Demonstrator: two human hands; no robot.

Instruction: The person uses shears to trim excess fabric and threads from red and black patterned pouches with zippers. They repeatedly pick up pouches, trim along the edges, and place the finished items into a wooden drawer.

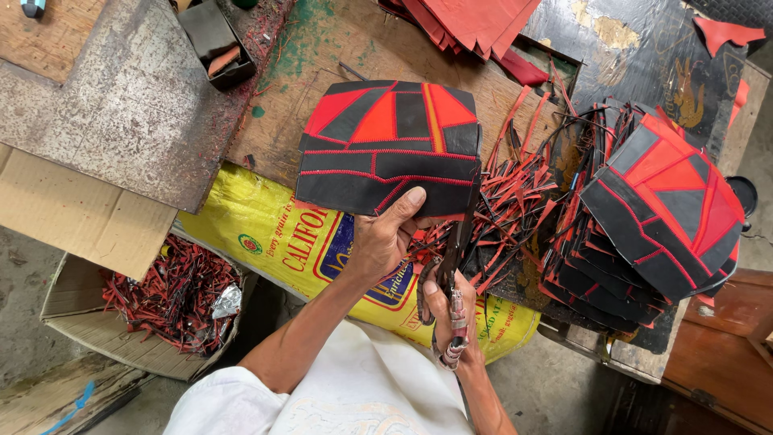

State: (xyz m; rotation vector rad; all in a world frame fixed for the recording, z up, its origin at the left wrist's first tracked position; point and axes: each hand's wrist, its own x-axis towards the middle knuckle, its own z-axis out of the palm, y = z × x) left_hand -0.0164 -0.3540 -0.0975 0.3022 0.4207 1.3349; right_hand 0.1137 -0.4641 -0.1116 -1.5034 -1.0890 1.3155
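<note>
My left hand (385, 238) grips the near edge of a stitched patchwork panel (390, 145) made of red and black pieces, holding it flat above the wooden bench. My right hand (445, 312) is closed on a pair of scissors (448, 256), whose blades reach up to the panel's lower right edge. A stack of similar red and black panels (656, 211) lies to the right. Between them sits a heap of red and black trimmings (511, 211).
A yellow printed sack (282, 234) hangs off the bench front. A cardboard box (173, 296) of trimmings sits low at the left. A metal plate (129, 97) and a small black tray (216, 40) lie at the upper left. Red sheets (471, 22) are piled at the top.
</note>
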